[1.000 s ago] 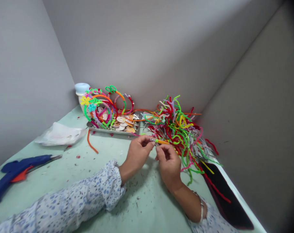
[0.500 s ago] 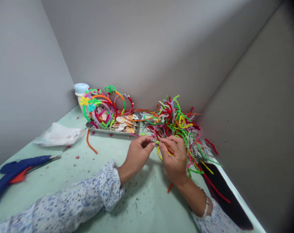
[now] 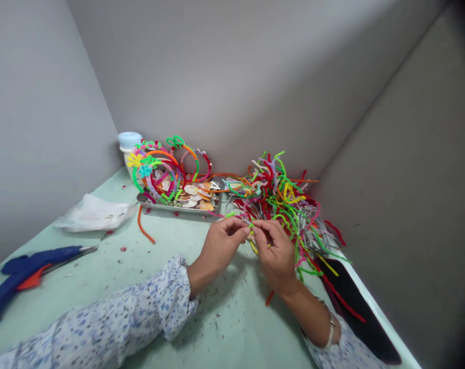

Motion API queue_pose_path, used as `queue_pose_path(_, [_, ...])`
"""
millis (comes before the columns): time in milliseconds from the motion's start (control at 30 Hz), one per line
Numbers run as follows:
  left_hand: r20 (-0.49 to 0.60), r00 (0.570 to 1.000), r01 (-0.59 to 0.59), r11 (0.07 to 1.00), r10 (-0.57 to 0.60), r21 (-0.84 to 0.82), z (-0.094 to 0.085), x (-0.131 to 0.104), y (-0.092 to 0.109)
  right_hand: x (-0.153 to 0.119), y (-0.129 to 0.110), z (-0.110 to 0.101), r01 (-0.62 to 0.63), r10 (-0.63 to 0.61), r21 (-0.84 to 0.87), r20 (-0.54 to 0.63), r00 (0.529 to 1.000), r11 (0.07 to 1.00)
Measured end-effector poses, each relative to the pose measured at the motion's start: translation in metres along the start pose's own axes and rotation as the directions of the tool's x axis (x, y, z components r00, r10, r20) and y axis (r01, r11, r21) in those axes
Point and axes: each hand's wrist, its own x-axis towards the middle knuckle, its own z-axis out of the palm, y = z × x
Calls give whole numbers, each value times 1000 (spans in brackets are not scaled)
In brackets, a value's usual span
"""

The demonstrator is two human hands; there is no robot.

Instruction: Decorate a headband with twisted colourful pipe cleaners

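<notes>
My left hand pinches a thin grey band between thumb and forefinger, just in front of the pile. Its tip meets the fingertips of my right hand, which are closed on a bright green pipe cleaner at the band. Most of the band is hidden by my fingers. Below and between the hands shows a bit of yellow pipe cleaner. Right behind them lies a tangled pile of pipe cleaners in many colours, with silvery wire hoops at its left side.
A metal tray holds pale discs and several finished pipe-cleaner headbands. Left of it are a white container with a blue lid, a plastic bag and blue-handled scissors. A black flat object lies at the right edge.
My fingertips have shifted slightly and my right fingers have closed in more around the green pipe cleaner. The other things stay where they were.
</notes>
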Motion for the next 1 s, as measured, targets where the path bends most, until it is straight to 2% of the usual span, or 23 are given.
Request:
queue_pose_path(300, [72, 997, 19, 994, -11, -105, 0, 1, -2, 0, -3, -1, -78, 77, 72, 5, 997, 994])
queue_pose_path(567, [49, 999, -11, 999, 13, -43, -2, 4, -4, 2, -4, -4, -133, 127, 120, 53, 991, 984])
queue_pose_path(767, [34, 996, -83, 994, 81, 69, -3, 4, -5, 4, -7, -8, -122, 113, 125, 81, 990, 985])
queue_pose_path(1000, [13, 995, -98, 993, 97, 69, -3, 3, -9, 7, -8, -10, -92, 79, 99, 130, 988, 991])
